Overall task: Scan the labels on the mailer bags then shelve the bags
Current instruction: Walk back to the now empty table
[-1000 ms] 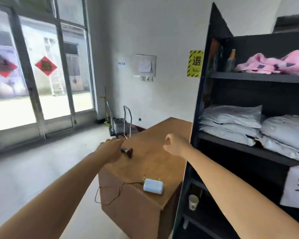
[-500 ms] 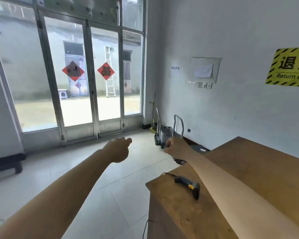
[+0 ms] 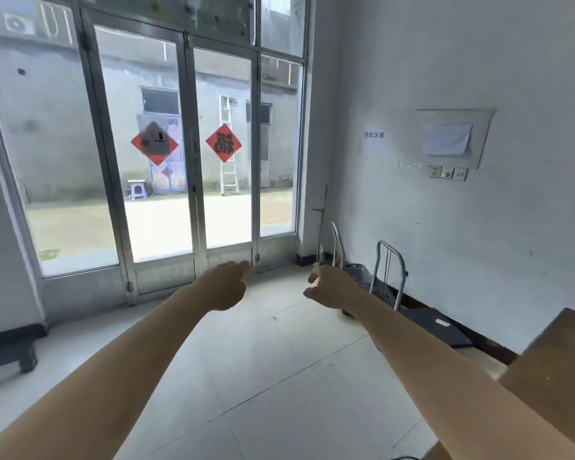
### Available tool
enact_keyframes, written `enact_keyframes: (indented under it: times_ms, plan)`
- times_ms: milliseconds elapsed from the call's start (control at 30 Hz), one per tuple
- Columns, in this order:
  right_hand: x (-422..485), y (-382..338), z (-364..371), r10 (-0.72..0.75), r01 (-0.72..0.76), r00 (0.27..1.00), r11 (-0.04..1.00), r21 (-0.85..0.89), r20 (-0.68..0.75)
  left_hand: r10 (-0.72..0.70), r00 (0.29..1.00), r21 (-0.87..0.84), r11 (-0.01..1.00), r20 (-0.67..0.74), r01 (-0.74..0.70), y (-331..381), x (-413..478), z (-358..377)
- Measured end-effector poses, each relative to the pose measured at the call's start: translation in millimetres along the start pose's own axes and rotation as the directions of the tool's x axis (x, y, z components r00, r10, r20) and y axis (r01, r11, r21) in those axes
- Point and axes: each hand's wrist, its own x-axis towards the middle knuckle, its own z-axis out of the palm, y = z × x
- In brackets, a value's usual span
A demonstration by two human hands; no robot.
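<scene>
1. Left hand (image 3: 228, 287) and right hand (image 3: 329, 288) are both held out over the floor, to the left of the wooden table (image 3: 558, 370). The fingers of each are loosely curled and grasp nothing.
2. No mailer bags are in view, and no scanner either. Only one corner of the table shows, and its top there is bare.
3. Risk: the gaze points at the glass doors (image 3: 193, 161), well away from the table. With nothing in hand, a bag could be picked up and shelved unscanned if the scanner is not fetched first.
4. Risk: a metal trolley frame (image 3: 387, 277) and a flat black deck (image 3: 432, 327) lie on the floor beyond the table, along the wall. Stepping that way without looking down could cause a trip.
5. Risk: the table corner sits just beside the right forearm. A quick turn back toward it could cause a bump on the edge.
</scene>
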Motion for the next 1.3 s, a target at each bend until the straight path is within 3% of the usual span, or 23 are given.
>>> enact_keyframes:
  times_ms: [133, 300, 533, 700, 833, 900, 1000, 1133, 1300]
  plan:
    - [103, 8, -4, 0.085, -0.085, 0.996, 0.996, -0.021, -0.004, 0.002, 0.998, 0.063, 0.998, 0.060, -0.006, -55, 102, -11]
    - [198, 39, -11, 0.161, -0.161, 0.987, 0.987, -0.012, -0.013, 0.083, 0.997, -0.028, 0.996, 0.010, -0.083, -68, 236, -2]
    - [314, 139, -40, 0.344, -0.350, 0.933, 0.935, -0.052, -0.101, 0.415, 0.902, -0.010, 0.909, 0.114, -0.417, 9, 412, 55]
    - [364, 204, -79, 0.508, -0.515, 0.843, 0.857, 0.005, -0.179, 0.581, 0.795, 0.087, 0.795, 0.175, -0.600, 63, 528, 66]
    - [359, 252, -95, 0.630, -0.642, 0.751, 0.767, 0.006, -0.199, 0.664, 0.728, -0.005, 0.739, 0.171, -0.674, 125, 598, 88]
    - [341, 278, -98, 0.711, -0.727, 0.674, 0.686, -0.011, -0.201, 0.736, 0.647, -0.019, 0.663, 0.200, -0.748, 172, 618, 107]
    - [297, 316, -96, 0.821, -0.841, 0.507, 0.538, 0.061, -0.263, 0.861, 0.451, -0.047, 0.473, 0.235, -0.880, 257, 623, 141]
    - [219, 318, -75, 0.942, -0.934, 0.161, 0.242, 0.264, -0.295, 0.961, 0.090, -0.209, 0.147, 0.262, -0.967, 353, 574, 185]
    - [124, 274, -34, 0.936, -0.876, -0.273, -0.147, 0.459, -0.221, 0.899, -0.313, -0.340, -0.204, 0.306, -0.918, 416, 476, 221]
